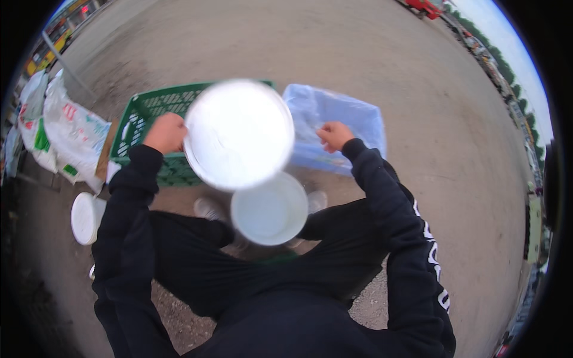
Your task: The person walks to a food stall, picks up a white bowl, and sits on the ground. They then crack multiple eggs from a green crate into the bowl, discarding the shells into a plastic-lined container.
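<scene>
My left hand (166, 133) grips the left edge of a round white lid or shallow tub (239, 134), bright and blurred, raised over a green plastic crate (170, 172). Below it, between my knees, stands a white plastic bucket (269, 209); its inside looks pale, and whether it holds anything I cannot tell. On the right, my right hand (335, 136) hovers with curled fingers above a blue crate lined with clear plastic film (365, 121). Whether those fingers hold something small is unclear.
White woven sacks with printing (74, 129) lean at the left of the green crate. Another white bucket (85, 218) lies or stands by my left arm. Bare packed ground (429, 147) spreads around. A thin pole (67, 65) rises at the upper left; a red vehicle (425, 7) is far off.
</scene>
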Tool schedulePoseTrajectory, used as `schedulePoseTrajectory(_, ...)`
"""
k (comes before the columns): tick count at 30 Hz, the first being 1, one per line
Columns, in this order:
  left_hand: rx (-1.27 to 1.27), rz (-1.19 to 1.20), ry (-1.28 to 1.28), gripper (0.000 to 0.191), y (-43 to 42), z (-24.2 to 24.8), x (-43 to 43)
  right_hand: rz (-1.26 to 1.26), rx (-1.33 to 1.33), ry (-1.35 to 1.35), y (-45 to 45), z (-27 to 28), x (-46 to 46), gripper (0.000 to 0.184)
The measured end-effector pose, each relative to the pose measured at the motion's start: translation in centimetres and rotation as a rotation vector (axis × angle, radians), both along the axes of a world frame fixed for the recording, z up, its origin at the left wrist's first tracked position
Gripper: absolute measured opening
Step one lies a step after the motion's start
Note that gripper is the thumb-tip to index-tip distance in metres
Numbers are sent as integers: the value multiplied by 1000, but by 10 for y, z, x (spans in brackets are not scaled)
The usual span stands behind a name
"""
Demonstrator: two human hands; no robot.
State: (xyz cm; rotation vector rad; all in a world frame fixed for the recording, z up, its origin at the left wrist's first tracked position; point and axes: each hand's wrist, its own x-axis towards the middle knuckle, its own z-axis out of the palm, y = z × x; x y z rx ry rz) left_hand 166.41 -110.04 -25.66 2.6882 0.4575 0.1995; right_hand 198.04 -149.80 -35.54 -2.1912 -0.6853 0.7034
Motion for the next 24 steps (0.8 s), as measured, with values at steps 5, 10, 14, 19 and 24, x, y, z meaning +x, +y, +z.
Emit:
schedulePoseTrajectory(5,-556,619,-129,24,99,-3,-114,485,-311,-118,-10,-67,-35,42)
schedulePoseTrajectory(10,-848,1065,-227,25,145,-66,-201,468,-247,54,2,-100,-68,43)
schedulePoseTrajectory(14,-949,1236,-297,31,160,-114,-243,389,-212,284,14,-99,-78,44)
schedulePoseTrajectory(19,-951,1281,-473,32,174,-137,-255,686,-161,-84,10,-100,-73,41)
schedulePoseTrajectory(24,-1037,1362,-695,35,183,-156,-254,563,-214,7,-6,-104,-45,42)
